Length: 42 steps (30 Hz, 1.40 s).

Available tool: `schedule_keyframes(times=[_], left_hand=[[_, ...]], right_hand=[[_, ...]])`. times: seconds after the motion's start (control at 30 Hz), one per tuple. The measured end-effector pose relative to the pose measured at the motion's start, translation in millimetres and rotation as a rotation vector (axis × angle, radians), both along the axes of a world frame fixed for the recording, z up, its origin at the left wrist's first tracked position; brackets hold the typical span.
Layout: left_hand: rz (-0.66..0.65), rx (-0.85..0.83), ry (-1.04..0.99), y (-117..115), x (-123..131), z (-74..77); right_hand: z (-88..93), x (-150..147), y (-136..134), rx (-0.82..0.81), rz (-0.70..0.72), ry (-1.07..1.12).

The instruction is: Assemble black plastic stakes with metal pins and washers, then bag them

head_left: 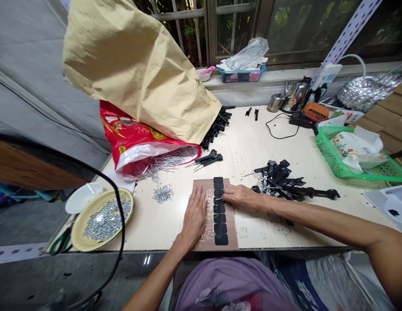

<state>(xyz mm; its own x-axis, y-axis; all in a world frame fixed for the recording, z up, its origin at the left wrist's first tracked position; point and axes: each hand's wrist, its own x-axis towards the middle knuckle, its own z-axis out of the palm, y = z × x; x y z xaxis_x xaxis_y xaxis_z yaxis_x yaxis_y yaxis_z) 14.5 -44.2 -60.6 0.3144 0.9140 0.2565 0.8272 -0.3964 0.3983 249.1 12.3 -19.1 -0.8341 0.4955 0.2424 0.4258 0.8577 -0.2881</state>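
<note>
A brown board [232, 229] lies at the table's front edge and bears a column of several black rounded pieces [221, 217]. Pale specks are scattered on the board to their left. My left hand [195, 216] rests flat on the board's left side, fingers stretched out and holding nothing. From the right, my right hand [238, 197] reaches over the upper part of the column, its fingers pinched together at one of the black pieces. What lies between those fingertips is too small to make out.
Black tools with metal shafts [279, 177] are heaped right of the board. Left are a yellow dish [78, 235] of small metal parts, a small metal pile [163, 194] and a red bag [113, 125]. A green basket [330, 162] stands far right.
</note>
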Motion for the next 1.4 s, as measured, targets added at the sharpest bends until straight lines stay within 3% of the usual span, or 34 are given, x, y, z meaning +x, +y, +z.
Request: schedule_keyframes(times=[0.07, 0.33, 0.47, 0.63, 0.87, 0.97, 1.07, 1.23, 1.33, 1.4], left_hand=[[0.002, 0.017, -0.006, -0.4, -0.2, -1.4], [0.002, -0.003, -0.018, 0.7, 0.0, -1.2], [-0.009, -0.004, -0.033, 0.0, -0.8, 0.1], [-0.006, -0.006, -0.040, 0.1, -1.9, -4.7], [0.001, 0.037, -0.032, 0.8, -3.2, -13.3], [-0.001, 0.070, -0.039, 0.1, -3.0, -15.8], [0.018, 0.094, -0.034, -1.4, -0.6, -14.4], [0.011, 0.133, -0.035, -9.1, -1.6, 5.3], [0.120, 0.200, -0.093, -13.4, -18.4, 22.2], [0.245, 0.248, -0.116, -13.3, -38.1, 31.3]], right_hand=[[-1.9, -1.2, -4.3, 0.005, 0.038, -0.014], [-8.5, -2.1, -8.6, -0.017, -0.071, 0.138], [-10.1, 17.9, -7.1, 0.030, -0.306, 0.164], [-12.1, 52.6, 0.7, 0.273, -0.664, 0.057], [-40.8, 114.6, 14.6, 0.409, -0.807, -0.111], [-36.6, 128.6, 18.5, 0.467, -0.899, -0.111], [-19.5, 104.6, 29.0, 0.509, -0.819, -0.090], [2.4, -6.1, 71.9, 0.461, -0.485, -0.008], [1.7, -69.7, 101.3, 0.448, -0.355, -0.014], [-3.9, -97.2, 116.8, 0.431, -0.308, -0.059]])
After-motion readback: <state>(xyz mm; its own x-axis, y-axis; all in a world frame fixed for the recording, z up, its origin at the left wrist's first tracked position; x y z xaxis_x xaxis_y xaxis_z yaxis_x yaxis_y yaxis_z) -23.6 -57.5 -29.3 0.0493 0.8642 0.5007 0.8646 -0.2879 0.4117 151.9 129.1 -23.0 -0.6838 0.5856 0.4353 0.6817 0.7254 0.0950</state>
